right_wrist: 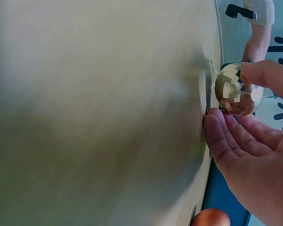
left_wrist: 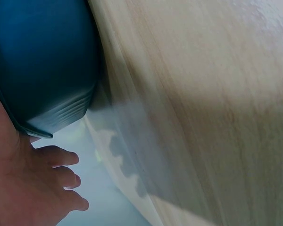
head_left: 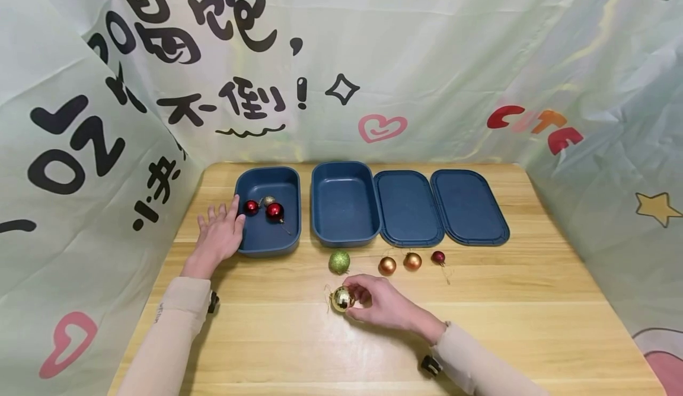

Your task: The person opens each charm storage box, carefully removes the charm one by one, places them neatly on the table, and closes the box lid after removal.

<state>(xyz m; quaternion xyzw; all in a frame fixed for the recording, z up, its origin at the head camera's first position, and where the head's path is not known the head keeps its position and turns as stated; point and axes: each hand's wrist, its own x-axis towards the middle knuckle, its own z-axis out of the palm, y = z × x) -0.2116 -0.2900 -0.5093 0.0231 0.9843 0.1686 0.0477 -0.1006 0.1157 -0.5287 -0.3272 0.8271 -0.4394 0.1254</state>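
My right hand (head_left: 386, 304) pinches a shiny gold mirror-ball ornament (head_left: 342, 299) between thumb and fingers, over the front middle of the table. In the right wrist view its square mirror facets (right_wrist: 231, 89) and a thin string show. My left hand (head_left: 220, 233) rests at the left rim of the left blue box (head_left: 269, 245), fingers spread. The left wrist view shows this box's outer wall (left_wrist: 47, 56) beside the hand, with the thumb hidden. Inside the box lie two red baubles (head_left: 274, 211) and a small glittery gold bauble (head_left: 269, 201).
A second blue box (head_left: 344, 206) stands right of the first, nothing inside it. Two flat blue lids (head_left: 409, 206) lie farther right. In front sit a green glitter bauble (head_left: 339, 262), two copper-gold baubles (head_left: 387, 265) and a small dark red bauble (head_left: 438, 257). Printed cloth surrounds the wooden table.
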